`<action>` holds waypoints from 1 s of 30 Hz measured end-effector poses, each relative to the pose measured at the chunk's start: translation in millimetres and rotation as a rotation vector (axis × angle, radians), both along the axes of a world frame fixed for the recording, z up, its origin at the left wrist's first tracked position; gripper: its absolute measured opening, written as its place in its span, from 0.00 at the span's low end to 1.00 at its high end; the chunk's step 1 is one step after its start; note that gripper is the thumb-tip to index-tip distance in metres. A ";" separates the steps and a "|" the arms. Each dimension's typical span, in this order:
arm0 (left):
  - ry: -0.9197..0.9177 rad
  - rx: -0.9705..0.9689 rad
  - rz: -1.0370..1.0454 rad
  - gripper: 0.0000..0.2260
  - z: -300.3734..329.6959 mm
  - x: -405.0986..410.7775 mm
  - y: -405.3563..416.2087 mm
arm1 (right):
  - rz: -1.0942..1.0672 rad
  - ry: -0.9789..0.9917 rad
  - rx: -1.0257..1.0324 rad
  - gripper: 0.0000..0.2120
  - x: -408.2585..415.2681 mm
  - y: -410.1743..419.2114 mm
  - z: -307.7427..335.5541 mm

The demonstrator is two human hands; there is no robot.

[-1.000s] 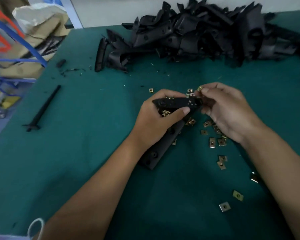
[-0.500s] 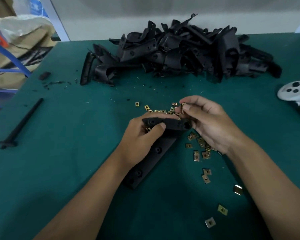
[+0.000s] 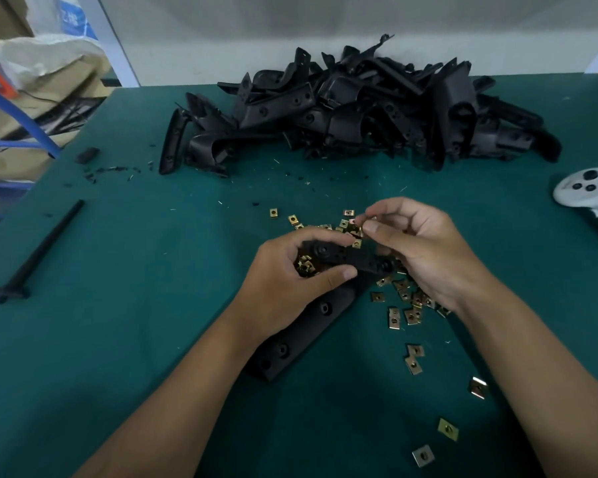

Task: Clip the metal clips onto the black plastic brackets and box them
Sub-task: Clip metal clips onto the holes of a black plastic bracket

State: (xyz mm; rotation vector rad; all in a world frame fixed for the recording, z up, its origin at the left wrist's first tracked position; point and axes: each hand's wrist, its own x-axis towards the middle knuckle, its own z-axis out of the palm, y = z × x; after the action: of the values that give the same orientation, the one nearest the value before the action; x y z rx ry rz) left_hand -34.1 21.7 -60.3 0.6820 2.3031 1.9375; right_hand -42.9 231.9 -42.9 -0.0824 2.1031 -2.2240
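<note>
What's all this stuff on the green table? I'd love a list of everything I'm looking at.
bracket: one, black, long with holes, table centre, gripped at its far end
metal clips: dozens, too many to count, brass-coloured, scattered around and to the right of the bracket
single clip: one, brass-coloured, pinched above the bracket's far end
bracket pile: many, black, far side of table
rod: one, black, left side of table
controller: one, white, right edge
table: one, green cover
sack: one, pale, beyond the table's far left
left hand: grips the bracket
right hand: pinches the single clip
</note>
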 end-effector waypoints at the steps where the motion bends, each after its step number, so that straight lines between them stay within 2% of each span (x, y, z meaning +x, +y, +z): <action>1: 0.007 0.003 0.009 0.12 -0.6 -0.1 0.1 | 0.001 0.003 -0.006 0.09 -0.3 0.3 -1.0; 8: 0.011 0.023 0.029 0.11 -2.6 -1.5 1.0 | 0.081 0.030 0.102 0.13 0.2 2.6 -0.9; 13: 0.013 0.037 0.030 0.12 -2.7 -1.7 1.3 | 0.137 0.069 0.177 0.08 3.4 2.0 4.0; 18: 0.003 0.032 0.030 0.13 -2.1 -1.3 1.7 | 0.204 -0.038 0.166 0.05 2.1 10.4 6.5; 24: -0.038 0.085 0.049 0.12 0.4 -1.3 1.6 | -0.037 0.007 0.118 0.07 -2.2 12.0 4.5; 30: -0.078 0.115 0.120 0.13 -0.6 -2.9 2.4 | -0.188 -0.017 -0.052 0.11 -3.7 12.2 7.2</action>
State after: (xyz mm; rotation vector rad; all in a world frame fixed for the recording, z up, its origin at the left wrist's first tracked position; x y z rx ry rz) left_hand -37.1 24.1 -60.8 0.4765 2.2497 2.1210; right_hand -46.6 244.2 -35.6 0.1363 2.1255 -2.3725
